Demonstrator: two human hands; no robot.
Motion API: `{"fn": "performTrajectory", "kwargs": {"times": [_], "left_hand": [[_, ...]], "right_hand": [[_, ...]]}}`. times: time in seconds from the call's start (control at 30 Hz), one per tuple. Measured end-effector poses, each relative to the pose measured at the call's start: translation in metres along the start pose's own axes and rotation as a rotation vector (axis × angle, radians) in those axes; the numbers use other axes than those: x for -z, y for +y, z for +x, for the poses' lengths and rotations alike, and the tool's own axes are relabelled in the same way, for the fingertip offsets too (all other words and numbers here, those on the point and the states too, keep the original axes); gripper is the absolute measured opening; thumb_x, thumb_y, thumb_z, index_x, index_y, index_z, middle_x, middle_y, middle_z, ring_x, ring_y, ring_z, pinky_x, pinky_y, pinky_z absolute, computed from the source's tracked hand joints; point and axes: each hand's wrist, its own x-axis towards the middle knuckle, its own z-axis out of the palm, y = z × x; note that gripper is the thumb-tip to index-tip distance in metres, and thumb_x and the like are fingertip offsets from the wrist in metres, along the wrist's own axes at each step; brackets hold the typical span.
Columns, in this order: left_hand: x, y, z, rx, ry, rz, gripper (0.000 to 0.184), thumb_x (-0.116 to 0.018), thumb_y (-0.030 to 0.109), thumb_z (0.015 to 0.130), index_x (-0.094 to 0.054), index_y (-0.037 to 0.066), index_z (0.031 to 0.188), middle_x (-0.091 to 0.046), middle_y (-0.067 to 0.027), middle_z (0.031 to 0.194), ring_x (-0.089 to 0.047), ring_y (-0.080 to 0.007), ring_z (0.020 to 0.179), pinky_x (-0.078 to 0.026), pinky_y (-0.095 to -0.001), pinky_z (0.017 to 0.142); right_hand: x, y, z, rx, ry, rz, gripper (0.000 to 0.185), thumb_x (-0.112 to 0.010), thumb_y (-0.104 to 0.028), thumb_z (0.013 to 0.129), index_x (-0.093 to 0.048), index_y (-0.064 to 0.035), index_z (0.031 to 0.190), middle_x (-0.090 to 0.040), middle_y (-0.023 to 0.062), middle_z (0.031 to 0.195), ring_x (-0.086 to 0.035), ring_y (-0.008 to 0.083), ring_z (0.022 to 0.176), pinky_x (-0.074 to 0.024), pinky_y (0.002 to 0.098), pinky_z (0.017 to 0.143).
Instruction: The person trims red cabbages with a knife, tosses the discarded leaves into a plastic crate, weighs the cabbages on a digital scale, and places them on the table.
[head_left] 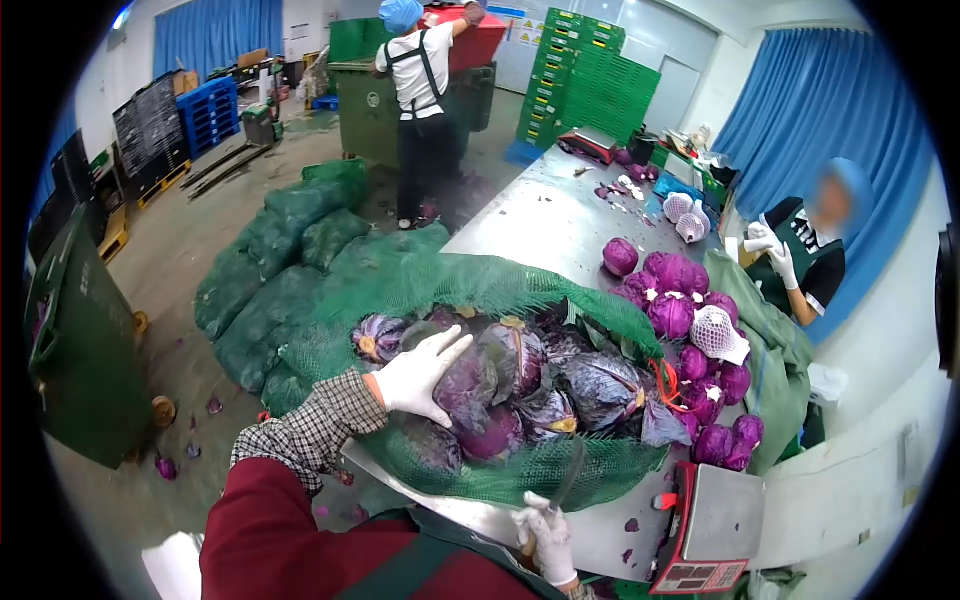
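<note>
On my remote feed I list: purple cabbages (515,358) inside the green mesh sack (490,283); left hand (425,375), spread upon them; right hand (547,538), curled round a knife (572,477) at the sack's near edge, where a loose swing could snag mesh.

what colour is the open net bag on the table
The net bag is green; see the head view.

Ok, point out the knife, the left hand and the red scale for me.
Knife (571,474): head view, on the blade above the right hand (547,537).
Left hand (420,380): head view, on its gloved back.
Red scale (727,512): head view, on the metal weighing plate.
</note>
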Motion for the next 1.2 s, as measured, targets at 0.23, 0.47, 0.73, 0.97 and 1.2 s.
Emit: {"fn": "performTrajectory", "kwargs": {"times": [0.23,0.47,0.73,0.97,1.2], "left_hand": [[-0.010,-0.066,0.020,0.186,0.126,-1.200,0.091,-0.086,0.028,0.065,-0.038,0.001,0.138,-0.051,-0.0144,0.132,-0.052,-0.0275,0.120,-0.040,-0.0382,0.105],[-0.038,0.032,0.006,0.127,-0.229,-1.979,0.076,-0.076,0.034,0.080,-0.039,0.000,0.137,-0.056,-0.0095,0.126,-0.056,-0.0199,0.114,-0.046,-0.0365,0.098],[-0.133,0.209,0.039,0.016,-0.724,-1.580,0.070,-0.076,0.030,0.083,-0.042,-0.003,0.135,-0.056,-0.0108,0.126,-0.054,-0.0172,0.114,-0.042,-0.0328,0.101],[-0.215,0.270,0.043,-0.440,-0.405,-0.680,0.087,-0.082,0.042,0.065,-0.044,-0.005,0.128,-0.052,-0.0230,0.127,-0.050,-0.0330,0.120,-0.037,-0.0403,0.105],[-0.257,0.279,0.069,-0.305,-0.560,-0.498,0.113,-0.073,0.063,0.065,-0.033,-0.016,0.136,-0.039,-0.0342,0.137,-0.036,-0.0414,0.133,-0.028,-0.0407,0.113]], "right_hand": [[-0.064,-0.019,0.034,0.012,0.029,-0.006,0.036,-0.059,-0.015,0.094,-0.051,0.0015,0.125,-0.065,0.0091,0.093,-0.053,0.0099,0.061,-0.0448,0.0238,0.057],[-0.064,-0.061,0.003,0.299,0.335,-0.072,0.046,-0.061,-0.021,0.093,-0.048,-0.0009,0.132,-0.067,0.0080,0.096,-0.053,0.0070,0.057,-0.0425,0.0225,0.050],[0.030,-0.021,-0.095,0.184,0.841,-0.218,0.036,-0.060,-0.011,0.091,-0.052,0.0039,0.123,-0.062,0.0060,0.072,-0.054,0.0123,0.052,-0.0464,0.0268,0.052],[0.109,0.097,-0.122,0.151,1.005,-0.272,0.025,-0.060,-0.025,0.094,-0.057,-0.0020,0.103,-0.055,0.0025,0.060,-0.051,0.0110,0.045,-0.0398,0.0250,0.045],[0.123,0.104,-0.145,0.351,1.056,-0.894,0.034,-0.059,-0.025,0.093,-0.052,0.0023,0.111,-0.059,0.0093,0.077,-0.058,0.0156,0.052,-0.0455,0.0266,0.049]]}}
